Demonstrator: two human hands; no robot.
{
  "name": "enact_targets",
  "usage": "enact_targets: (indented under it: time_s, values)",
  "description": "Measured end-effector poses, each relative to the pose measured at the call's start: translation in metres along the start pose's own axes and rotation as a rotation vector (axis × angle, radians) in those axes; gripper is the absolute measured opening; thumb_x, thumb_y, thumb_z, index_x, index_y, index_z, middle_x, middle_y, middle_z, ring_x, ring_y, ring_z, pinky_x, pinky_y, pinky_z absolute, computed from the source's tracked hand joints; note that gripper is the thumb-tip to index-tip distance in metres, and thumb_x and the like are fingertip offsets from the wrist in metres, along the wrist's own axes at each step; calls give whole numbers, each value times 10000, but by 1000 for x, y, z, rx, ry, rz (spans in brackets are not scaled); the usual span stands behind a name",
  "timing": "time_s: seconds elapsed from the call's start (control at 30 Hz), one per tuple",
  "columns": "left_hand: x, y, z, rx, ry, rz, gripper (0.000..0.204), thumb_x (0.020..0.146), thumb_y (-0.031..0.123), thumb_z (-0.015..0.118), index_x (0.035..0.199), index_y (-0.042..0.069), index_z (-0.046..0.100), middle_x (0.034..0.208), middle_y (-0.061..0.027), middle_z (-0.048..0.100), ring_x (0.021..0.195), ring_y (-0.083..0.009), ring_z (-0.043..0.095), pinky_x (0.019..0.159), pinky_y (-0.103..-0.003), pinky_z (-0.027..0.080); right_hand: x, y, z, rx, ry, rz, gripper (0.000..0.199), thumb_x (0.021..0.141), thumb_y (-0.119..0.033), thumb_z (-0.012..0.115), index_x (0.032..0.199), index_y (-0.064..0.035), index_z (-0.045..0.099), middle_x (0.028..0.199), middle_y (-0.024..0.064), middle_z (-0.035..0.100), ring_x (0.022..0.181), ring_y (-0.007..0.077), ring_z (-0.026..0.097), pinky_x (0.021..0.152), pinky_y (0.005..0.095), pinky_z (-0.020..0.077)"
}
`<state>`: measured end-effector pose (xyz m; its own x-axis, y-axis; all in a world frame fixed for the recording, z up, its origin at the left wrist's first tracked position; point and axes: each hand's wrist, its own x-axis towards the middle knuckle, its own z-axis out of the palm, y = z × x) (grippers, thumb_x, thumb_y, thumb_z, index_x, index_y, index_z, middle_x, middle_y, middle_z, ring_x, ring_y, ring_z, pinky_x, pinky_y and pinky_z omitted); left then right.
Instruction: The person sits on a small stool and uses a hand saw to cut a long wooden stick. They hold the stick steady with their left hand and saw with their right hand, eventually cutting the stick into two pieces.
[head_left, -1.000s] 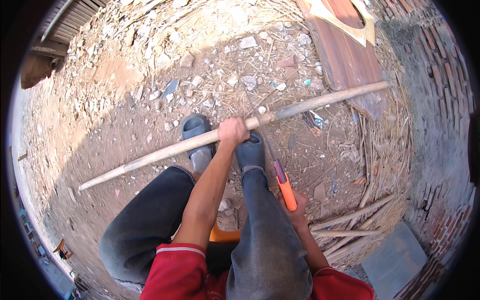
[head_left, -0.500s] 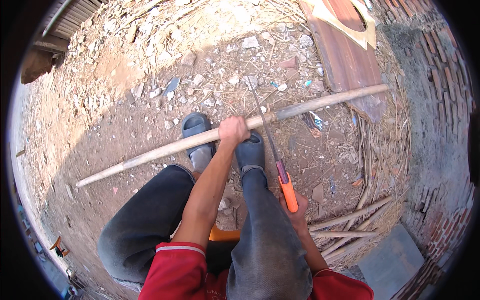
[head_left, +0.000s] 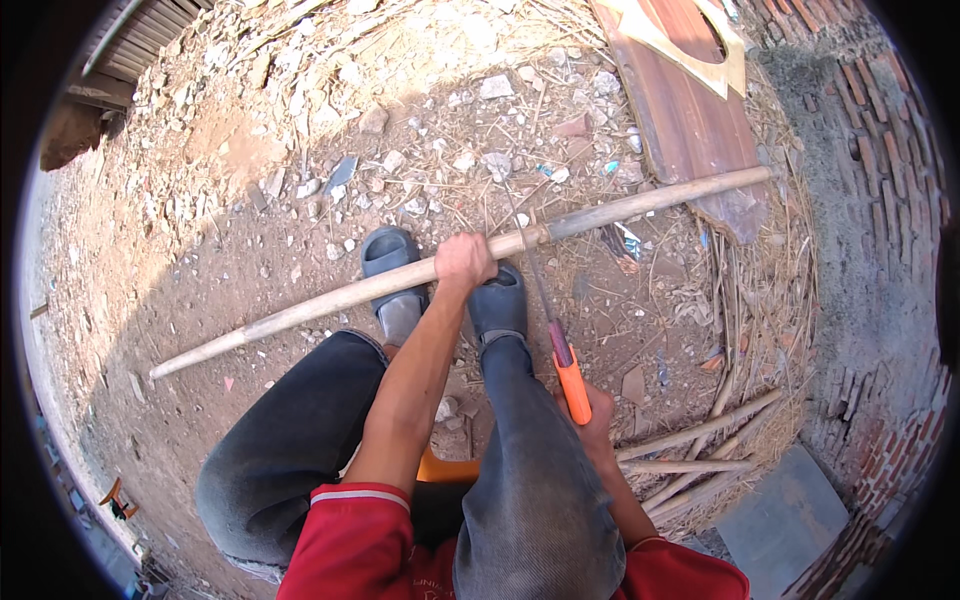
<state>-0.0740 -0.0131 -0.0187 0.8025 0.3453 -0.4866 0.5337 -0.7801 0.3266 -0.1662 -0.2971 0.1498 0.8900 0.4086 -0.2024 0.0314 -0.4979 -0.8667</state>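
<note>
The left hand (head_left: pixel 465 260) is clamped on a long pale wooden pole (head_left: pixel 330 300); the right hand (head_left: pixel 597 415), nearer, grips an orange-handled saw (head_left: pixel 560 350) whose blade rests on the pole.

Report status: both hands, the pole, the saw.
Left hand clamped on long wooden pole, pole pinned across the sandals. Right hand grips orange-handled saw, blade set on pole just right of left hand. Rubble and straw around; nothing across the cut.

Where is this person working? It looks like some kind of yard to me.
Most likely an outdoor work yard or building site. The ground is bare dirt strewn with stones and straw, a brick wall curves along one side, and cut poles lie about. The left hand steadies a long wooden pole while the right hand holds an orange-handled saw.
</note>
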Motion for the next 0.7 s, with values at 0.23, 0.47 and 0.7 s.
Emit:
enact_targets:
  time_s: [0.23, 0.47, 0.7]
  values:
    - [3, 2, 0, -16, 6, 37, 254, 791, 198, 673, 966, 59, 795, 1003, -219, 774, 950, -376, 769, 853, -452, 623, 44, 14, 22, -24, 45, 31, 104, 912, -79, 716, 931, 23, 719, 656, 81, 641, 575, 111, 591, 566, 319, 480]
    - [0, 3, -2, -12, -25, 19, 252, 796, 209, 674, 957, 61, 798, 994, -224, 770, 947, -379, 767, 852, -450, 620, 16, 11, 18, -42, 84, 51, 104, 905, -93, 711, 883, 7, 697, 638, 97, 616, 559, 175, 611, 574, 334, 495]
    - [0, 3, 2, -11, -29, 41, 268, 815, 199, 656, 997, 65, 800, 1032, -208, 776, 973, -369, 767, 873, -436, 620, 47, 23, 31, 17, 74, 61, 112, 912, -91, 706, 944, 14, 728, 624, 90, 618, 543, 164, 618, 556, 334, 493]
